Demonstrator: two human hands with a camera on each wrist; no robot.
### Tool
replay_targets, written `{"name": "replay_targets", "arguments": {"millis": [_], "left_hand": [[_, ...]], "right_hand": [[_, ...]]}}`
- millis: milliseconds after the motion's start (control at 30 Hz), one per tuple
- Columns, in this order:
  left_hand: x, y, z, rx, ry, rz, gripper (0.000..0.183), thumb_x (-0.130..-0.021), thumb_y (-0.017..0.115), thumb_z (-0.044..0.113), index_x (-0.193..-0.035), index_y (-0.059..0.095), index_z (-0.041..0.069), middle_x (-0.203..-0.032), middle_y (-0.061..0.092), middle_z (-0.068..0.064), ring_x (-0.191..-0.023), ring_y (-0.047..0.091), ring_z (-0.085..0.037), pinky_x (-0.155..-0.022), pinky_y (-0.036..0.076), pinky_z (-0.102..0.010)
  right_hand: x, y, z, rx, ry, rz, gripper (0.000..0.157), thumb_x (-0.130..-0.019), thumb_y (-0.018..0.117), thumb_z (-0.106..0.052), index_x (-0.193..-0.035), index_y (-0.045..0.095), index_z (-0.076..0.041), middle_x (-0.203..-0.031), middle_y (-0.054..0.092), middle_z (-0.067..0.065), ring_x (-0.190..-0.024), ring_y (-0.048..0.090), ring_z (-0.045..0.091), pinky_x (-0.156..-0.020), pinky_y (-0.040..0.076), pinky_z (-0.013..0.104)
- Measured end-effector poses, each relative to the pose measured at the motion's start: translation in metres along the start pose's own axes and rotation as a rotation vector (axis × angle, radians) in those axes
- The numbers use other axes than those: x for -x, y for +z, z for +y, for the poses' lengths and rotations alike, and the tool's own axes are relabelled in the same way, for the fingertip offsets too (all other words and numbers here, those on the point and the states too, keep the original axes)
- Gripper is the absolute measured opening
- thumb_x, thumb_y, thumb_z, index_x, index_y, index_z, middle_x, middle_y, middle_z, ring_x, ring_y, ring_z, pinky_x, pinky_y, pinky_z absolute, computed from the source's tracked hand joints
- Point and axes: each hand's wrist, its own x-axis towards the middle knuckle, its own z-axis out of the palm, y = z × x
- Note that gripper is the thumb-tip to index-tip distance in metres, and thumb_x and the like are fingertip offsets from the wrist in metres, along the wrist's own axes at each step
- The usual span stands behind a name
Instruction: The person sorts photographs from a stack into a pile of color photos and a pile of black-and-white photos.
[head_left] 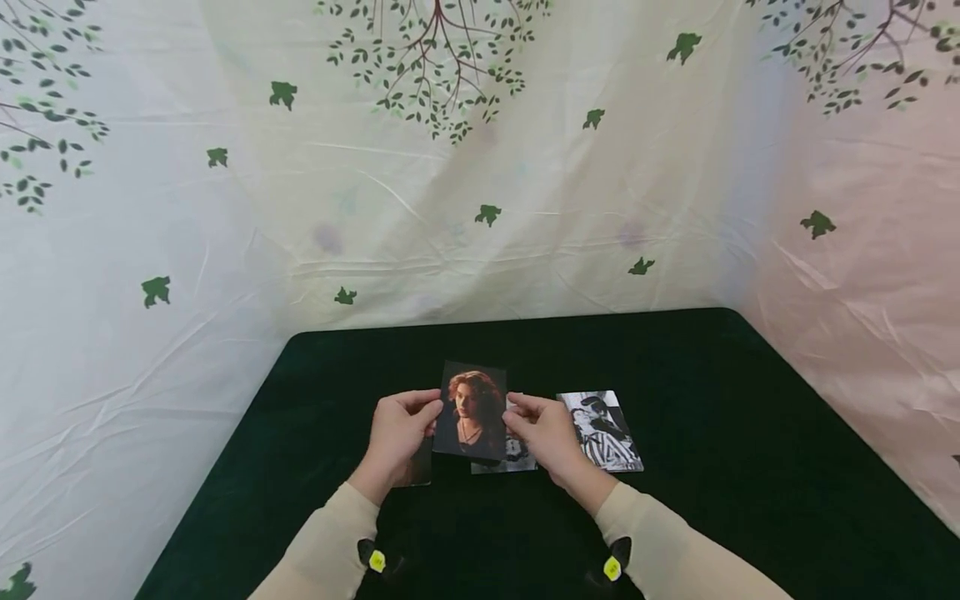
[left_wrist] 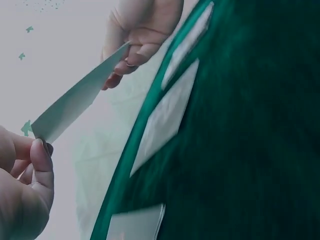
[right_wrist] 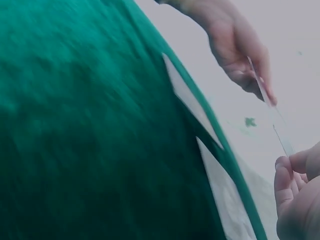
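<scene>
Between both hands, raised off the table, is a photo card (head_left: 471, 412) with a portrait of a red-haired person on a dark ground. My left hand (head_left: 399, 435) pinches its left edge between thumb and fingers. The right hand (head_left: 551, 433) pinches the opposite edge the same way. Partly hidden behind the held card and right hand, a black-and-white photo card (head_left: 504, 468) lies on the table. Another dark photo card (head_left: 417, 473) shows only in part beneath the left hand. To the right lies a black-and-white striped-clothing photo card (head_left: 606, 433).
The cards lie on a dark green cloth-covered table (head_left: 712, 517). Behind it hangs a pale curtain (head_left: 450, 250) printed with leaves and branches. Both wrists wear dark straps with yellow tags (head_left: 377, 561).
</scene>
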Motion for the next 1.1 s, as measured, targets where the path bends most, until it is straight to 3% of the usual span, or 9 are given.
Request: {"name": "replay_targets", "arguments": {"millis": [167, 300, 500, 700, 800, 1100], "left_hand": [[0.004, -0.030, -0.007, -0.059, -0.044, 0.000, 0.022, -0.091, 0.067, 0.021, -0.112, 0.072, 0.015, -0.099, 0.066, -0.009, -0.077, 0.064, -0.022, -0.067, 0.055, -0.037], [0.005, -0.050, -0.016, -0.139, -0.027, -0.004, 0.024, -0.091, 0.067, 0.021, -0.114, 0.070, 0.013, -0.100, 0.065, -0.009, -0.077, 0.063, -0.023, -0.066, 0.054, -0.034], [0.002, -0.077, -0.032, -0.203, 0.012, -0.054, 0.029, -0.092, 0.067, 0.022, -0.117, 0.068, 0.008, -0.100, 0.065, -0.010, -0.077, 0.061, -0.022, -0.067, 0.054, -0.030], [0.003, -0.104, -0.049, -0.245, 0.008, -0.092, 0.029, -0.092, 0.065, 0.013, -0.119, 0.065, 0.001, -0.100, 0.068, -0.012, -0.078, 0.064, -0.023, -0.067, 0.055, -0.027], [0.003, -0.111, -0.052, -0.255, -0.009, -0.098, 0.029, -0.092, 0.065, 0.014, -0.119, 0.065, 0.002, -0.100, 0.067, -0.012, -0.079, 0.064, -0.023, -0.068, 0.055, -0.028], [-0.003, -0.114, -0.056, -0.366, -0.047, -0.106, 0.031, -0.092, 0.066, 0.016, -0.121, 0.064, 0.005, -0.097, 0.065, -0.008, -0.082, 0.060, -0.020, -0.069, 0.053, -0.031]], "right_hand": [[0.004, 0.023, 0.002, 0.063, -0.007, -0.094, 0.039, -0.090, 0.069, -0.016, -0.128, 0.062, -0.010, -0.102, 0.066, 0.001, -0.090, 0.063, 0.015, -0.075, 0.054, 0.028], [0.003, 0.038, 0.007, 0.187, -0.080, -0.156, 0.045, -0.089, 0.070, -0.019, -0.132, 0.058, -0.014, -0.103, 0.064, -0.005, -0.093, 0.061, 0.012, -0.078, 0.052, 0.026], [0.000, 0.061, 0.012, 0.373, -0.172, -0.228, 0.052, -0.088, 0.072, -0.021, -0.135, 0.054, -0.011, -0.108, 0.064, -0.008, -0.100, 0.059, 0.010, -0.084, 0.050, 0.030], [-0.005, 0.085, 0.010, 0.528, -0.191, -0.320, 0.056, -0.086, 0.074, -0.024, -0.136, 0.054, -0.009, -0.102, 0.061, -0.009, -0.092, 0.055, 0.005, -0.078, 0.048, 0.025], [-0.007, 0.092, 0.005, 0.555, -0.177, -0.343, 0.058, -0.085, 0.075, -0.024, -0.136, 0.054, -0.008, -0.102, 0.061, -0.008, -0.090, 0.055, 0.005, -0.077, 0.049, 0.024], [-0.008, 0.103, 0.006, 0.447, -0.057, -0.344, 0.060, -0.084, 0.075, -0.015, -0.138, 0.051, -0.007, -0.090, 0.059, -0.008, -0.074, 0.055, 0.005, -0.063, 0.048, 0.022]]}}
